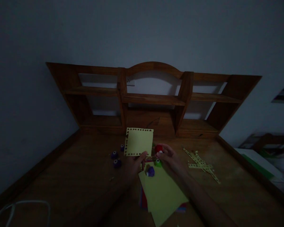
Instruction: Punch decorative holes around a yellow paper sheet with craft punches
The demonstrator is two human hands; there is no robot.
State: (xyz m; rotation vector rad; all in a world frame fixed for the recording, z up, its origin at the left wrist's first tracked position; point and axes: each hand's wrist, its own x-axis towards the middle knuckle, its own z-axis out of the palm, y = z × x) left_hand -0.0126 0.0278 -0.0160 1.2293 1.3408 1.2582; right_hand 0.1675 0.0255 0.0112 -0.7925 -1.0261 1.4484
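Two hands are present over the wooden surface (92,154). The left hand (135,163) pinches a yellow sheet (139,141) near its lower right corner; holes line its top, left and bottom edges. The right hand (169,155) has its fingers around a red punch (158,148), just right of the sheet. Green punch (158,162) and purple punch (150,171): on the paper stack (165,194). Perforated strips (200,163) lie well to the right.
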